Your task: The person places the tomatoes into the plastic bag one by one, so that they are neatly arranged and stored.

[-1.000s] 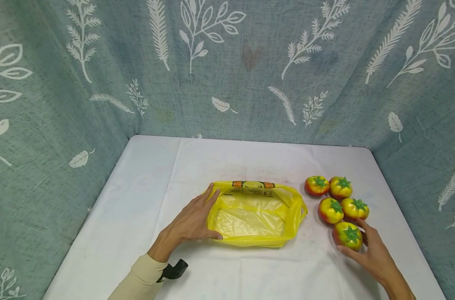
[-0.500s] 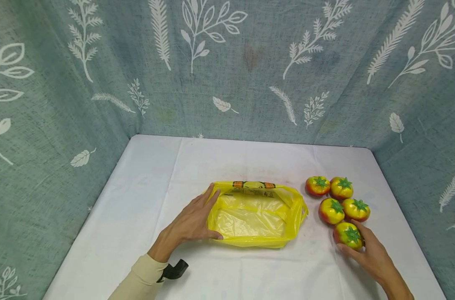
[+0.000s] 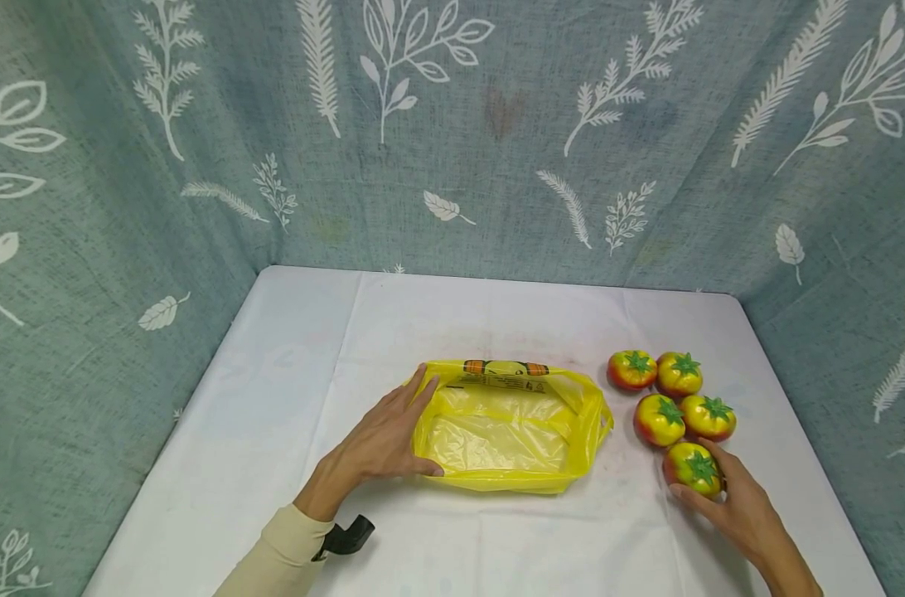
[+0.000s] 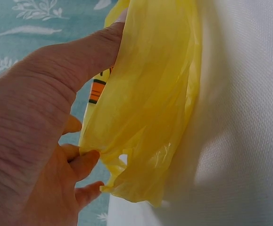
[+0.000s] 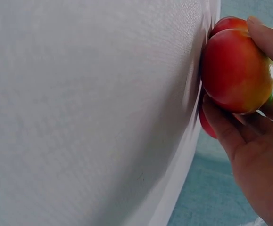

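1. Head view: the near fruit, yellow shading to red under a green leafy top, sits right of the yellow bag, well apart from it and at the near end of a group of five.
2. The right hand has thumb and fingers curled round that fruit, so the grasp looks made. Whether the cloth bears the fruit's weight cannot be told.
3. The middle-left fruit, middle-right fruit, back-left fruit and back-right fruit are grouped beyond it, none of them held.
4. The bag's mouth gapes upward and no fruit shows inside: its opening appears done, while all five fruits lie outside. Judged from this layout, the work looks early, with one fruit gripped and four not taken up.
5. The left hand spreads wide across the bag's left end, fingers toward the far rim and thumb at the near one; the left wrist view shows the thumb tip passing behind the film.
6. Around everything lies white cloth, backed by a leaf-patterned curtain.
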### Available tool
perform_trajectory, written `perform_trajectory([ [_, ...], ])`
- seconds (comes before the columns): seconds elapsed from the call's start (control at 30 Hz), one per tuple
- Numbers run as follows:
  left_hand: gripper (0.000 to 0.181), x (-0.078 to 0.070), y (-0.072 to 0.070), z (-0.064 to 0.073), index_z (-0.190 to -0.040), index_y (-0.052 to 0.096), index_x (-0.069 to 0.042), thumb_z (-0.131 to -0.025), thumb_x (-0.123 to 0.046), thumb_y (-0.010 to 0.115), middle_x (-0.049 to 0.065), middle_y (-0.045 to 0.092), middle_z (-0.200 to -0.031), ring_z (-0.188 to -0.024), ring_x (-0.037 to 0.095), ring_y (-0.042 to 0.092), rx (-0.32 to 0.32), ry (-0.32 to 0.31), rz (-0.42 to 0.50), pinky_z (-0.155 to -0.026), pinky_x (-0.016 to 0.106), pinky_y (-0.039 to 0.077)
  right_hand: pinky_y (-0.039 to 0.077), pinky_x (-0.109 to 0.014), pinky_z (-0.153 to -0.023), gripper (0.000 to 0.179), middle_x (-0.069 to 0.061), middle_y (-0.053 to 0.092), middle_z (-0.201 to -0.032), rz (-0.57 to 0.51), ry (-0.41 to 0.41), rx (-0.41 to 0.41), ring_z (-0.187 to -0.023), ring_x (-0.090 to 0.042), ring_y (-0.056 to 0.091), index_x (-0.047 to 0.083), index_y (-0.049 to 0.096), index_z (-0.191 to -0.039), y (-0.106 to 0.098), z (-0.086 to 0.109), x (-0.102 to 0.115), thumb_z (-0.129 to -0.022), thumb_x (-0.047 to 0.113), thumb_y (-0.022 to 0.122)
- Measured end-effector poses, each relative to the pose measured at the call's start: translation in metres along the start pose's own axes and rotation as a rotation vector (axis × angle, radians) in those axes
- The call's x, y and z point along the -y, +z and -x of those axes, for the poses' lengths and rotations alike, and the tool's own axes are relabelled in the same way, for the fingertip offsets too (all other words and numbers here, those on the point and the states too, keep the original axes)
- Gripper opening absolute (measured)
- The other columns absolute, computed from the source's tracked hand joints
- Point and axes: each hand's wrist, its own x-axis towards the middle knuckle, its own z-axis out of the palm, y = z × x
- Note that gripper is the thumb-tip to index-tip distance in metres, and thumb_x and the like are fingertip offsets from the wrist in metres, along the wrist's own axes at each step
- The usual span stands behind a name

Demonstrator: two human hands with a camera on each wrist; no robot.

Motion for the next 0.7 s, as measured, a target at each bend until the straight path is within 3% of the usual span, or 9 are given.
perform_trajectory([
  [0.23,0.135,0.0003,0.0008,-0.0005,-0.162,0.015,-0.005,-0.065,-0.064,0.087,0.019,0.004,-0.168,-0.150,0.036,0.025,0.009,0.004,0.003,-0.121,0.049,0.023,0.030,-0.072,-0.107,0.118,-0.043,0.024,-0.149,0.012,0.019,-0.017,-0.130,-0.058,0.032,-0.010,0.014,-0.155,-0.0011,0.0021,0.0008,-0.084,0.060,0.075],
  [0.7,0.135,0.0011,0.0017,-0.0014,-0.162,0.017,-0.004,-0.064,-0.064,0.088,0.020,0.005,-0.168,-0.150,0.032,0.025,0.004,0.013,-0.005,-0.121,0.049,0.023,0.044,-0.066,-0.097,0.108,-0.044,0.034,-0.143,0.025,-0.110,-0.141,-0.120,-0.054,0.045,-0.018,0.021,-0.150,-0.0077,0.0099,-0.0007,-0.089,0.054,0.073],
])
